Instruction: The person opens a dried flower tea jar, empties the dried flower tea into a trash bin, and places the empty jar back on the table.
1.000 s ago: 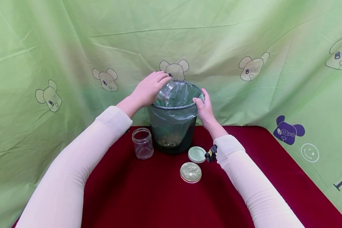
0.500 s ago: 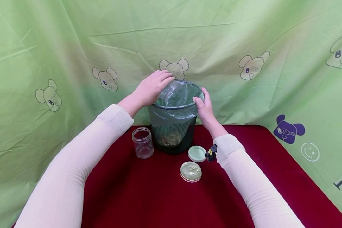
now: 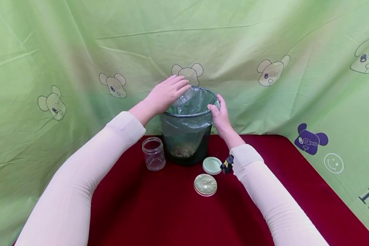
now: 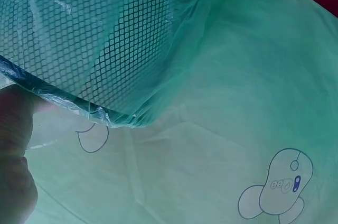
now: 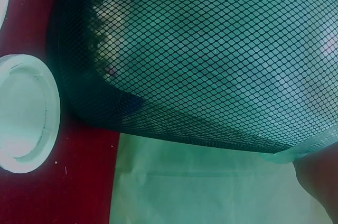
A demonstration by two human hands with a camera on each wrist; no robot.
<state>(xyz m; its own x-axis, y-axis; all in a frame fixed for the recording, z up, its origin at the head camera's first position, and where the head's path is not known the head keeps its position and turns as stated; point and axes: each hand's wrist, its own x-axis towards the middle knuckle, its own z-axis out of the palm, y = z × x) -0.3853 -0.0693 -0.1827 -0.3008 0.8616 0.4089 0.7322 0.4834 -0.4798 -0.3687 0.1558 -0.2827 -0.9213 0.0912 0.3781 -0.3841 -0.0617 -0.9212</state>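
In the head view my left hand (image 3: 166, 94) holds a clear jar (image 3: 183, 99) tipped over the mouth of a black mesh wastebasket (image 3: 184, 140). The fingers cover much of the jar. A thin translucent bag (image 3: 200, 102) lines the basket and folds over its rim. On the far side from that hand, my right hand (image 3: 221, 118) grips the rim and bag, thumb inside. Bits of something pale and brown show through the mesh (image 5: 113, 28) at the bottom in the right wrist view. The left wrist view catches only part of the left hand (image 4: 16, 150) below the rim.
A second clear jar (image 3: 154, 157), lidless, stands upright left of the basket. A pale green lid (image 3: 212, 165) and a shiny gold-toned round lid (image 3: 205, 184) lie in front on the red tablecloth (image 3: 160, 215). A green printed curtain (image 3: 227, 44) hangs behind.
My left hand has edged slightly right and up over the basket, and the jar's tilt has shifted a little. The right hand keeps its place on the rim.
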